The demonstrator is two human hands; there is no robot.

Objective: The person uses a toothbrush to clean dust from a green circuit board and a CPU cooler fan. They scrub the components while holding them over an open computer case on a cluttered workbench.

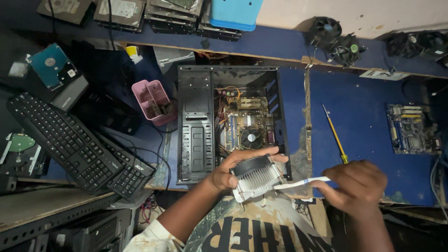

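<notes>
A cooler (256, 176), black fan over bright metal fins, is held in the left hand (228, 171), fingers curled over the fan's top edge and thumb beneath, closed firmly about it. It is kept low in the middle of the view, just in front of the open case (196, 121) and above the person's lap.

A toothbrush (303, 182), white with a blue band, is pinched in the right hand (357, 186), fingers pressed together on the handle. The head is laid against the fins on the cooler's right side, touching them.

Inside the case a board (242, 123) with a second round fan (251, 138) is seen, with orange wires near its top edge. The case lies flat on a blue bench (364, 121).

A yellow screwdriver (334, 134) is lying on the bench to the right of the case, its handle end running behind the right hand. A loose board (410, 128) is noted further right. A pink tray (151, 100) stands just left of the case, and two black keyboards (70, 140) are stacked aslant beyond it. Drives (119, 11) are piled along the far shelf, and spare fans (336, 39) at the wall.
</notes>
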